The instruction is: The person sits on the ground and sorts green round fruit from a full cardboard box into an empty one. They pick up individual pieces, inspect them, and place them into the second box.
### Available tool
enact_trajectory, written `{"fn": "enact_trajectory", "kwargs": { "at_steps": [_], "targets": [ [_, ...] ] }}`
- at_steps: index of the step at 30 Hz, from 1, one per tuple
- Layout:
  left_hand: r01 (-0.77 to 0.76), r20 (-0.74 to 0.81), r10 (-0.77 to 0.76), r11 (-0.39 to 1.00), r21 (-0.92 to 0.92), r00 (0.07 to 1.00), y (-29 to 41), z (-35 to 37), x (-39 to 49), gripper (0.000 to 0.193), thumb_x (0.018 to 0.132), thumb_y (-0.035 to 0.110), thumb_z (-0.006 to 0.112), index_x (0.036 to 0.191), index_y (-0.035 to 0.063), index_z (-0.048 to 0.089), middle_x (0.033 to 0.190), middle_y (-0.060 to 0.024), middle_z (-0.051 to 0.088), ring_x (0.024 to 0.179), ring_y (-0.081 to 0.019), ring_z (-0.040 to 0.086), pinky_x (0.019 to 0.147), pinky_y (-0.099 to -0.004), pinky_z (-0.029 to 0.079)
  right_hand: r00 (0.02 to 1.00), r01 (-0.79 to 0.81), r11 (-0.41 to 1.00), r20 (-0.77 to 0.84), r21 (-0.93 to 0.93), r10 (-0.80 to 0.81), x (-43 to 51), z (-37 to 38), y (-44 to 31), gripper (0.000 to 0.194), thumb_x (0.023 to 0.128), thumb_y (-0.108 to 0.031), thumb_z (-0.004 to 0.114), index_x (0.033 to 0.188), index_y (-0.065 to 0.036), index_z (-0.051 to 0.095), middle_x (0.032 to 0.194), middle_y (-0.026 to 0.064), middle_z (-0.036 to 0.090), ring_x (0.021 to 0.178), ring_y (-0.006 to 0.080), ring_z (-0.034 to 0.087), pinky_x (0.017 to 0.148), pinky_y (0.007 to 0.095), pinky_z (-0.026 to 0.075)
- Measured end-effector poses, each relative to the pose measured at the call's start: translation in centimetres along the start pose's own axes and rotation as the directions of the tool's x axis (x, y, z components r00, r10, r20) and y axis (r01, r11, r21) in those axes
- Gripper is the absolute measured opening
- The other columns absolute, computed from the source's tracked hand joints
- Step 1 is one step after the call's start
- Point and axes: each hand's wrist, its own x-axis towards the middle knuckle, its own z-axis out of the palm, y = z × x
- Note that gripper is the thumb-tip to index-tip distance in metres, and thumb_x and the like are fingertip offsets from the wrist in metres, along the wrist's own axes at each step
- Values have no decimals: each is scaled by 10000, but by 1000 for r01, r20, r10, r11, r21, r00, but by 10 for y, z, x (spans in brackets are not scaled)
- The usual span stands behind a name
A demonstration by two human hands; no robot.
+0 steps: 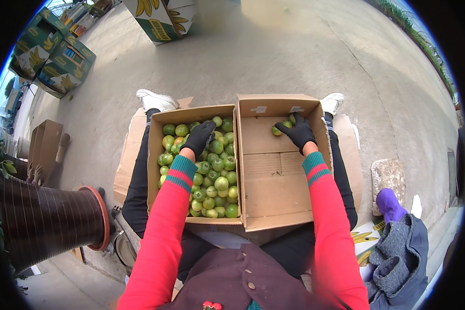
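Two cardboard boxes stand side by side on the floor between my legs. The left cardboard box (193,111) is filled with green tomatoes (217,164), a few tinged orange. My left hand (200,138), in a black glove, rests over the upper part of this pile; what its fingers touch is hidden. Near the far right corner of the right cardboard box (279,186), my right hand (297,132), also in a black glove, is at a few green tomatoes (277,130), its fingers spread over them. Whether it grips one cannot be told. Small plant scraps lie on that box's bottom.
Flat cardboard (128,155) lies under my legs. A large brown plant pot (54,217) with an orange rim is at left, an open carton (45,143) beyond it. Banana boxes (64,66) are stacked far left. A grey coat (401,255) and a foam block (387,180) lie at right.
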Motion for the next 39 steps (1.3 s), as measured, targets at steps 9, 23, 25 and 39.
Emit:
{"fn": "enact_trajectory", "kwargs": {
  "at_steps": [9,23,25,39],
  "targets": [
    [-292,-232,231,915,-277,945,14,3,-102,392,1013,257,580,1309,0,606,1203,-76,658,1025,-132,627,877,-266,520,991,128,978,42,-166,-123,-15,20,-38,544,726,-552,766,1074,-139,703,1415,156,424,1164,374,553,930,468,523],
    [-454,-19,462,879,145,887,10,87,-196,353,975,161,627,1289,1,601,1187,-164,667,1081,-251,664,937,-339,506,983,141,985,-131,96,-128,-52,28,17,574,732,-507,800,1075,-60,688,1301,188,495,976,398,641,908,449,526],
    [-487,-24,497,857,166,867,6,89,-199,358,970,164,634,1286,-3,601,1184,-168,669,1078,-268,665,946,-346,504,992,115,912,-97,393,-83,-65,27,15,507,812,-449,766,1129,-62,679,1137,111,614,883,274,672,756,379,560],
    [-562,-70,616,755,338,785,25,82,-167,519,881,107,745,1350,50,529,1177,-134,672,1068,-227,657,922,-339,514,678,-479,37,397,877,-619,-177,2,-17,482,991,-475,476,1084,-21,607,929,201,679,579,162,602,446,223,477]
  ]
}}
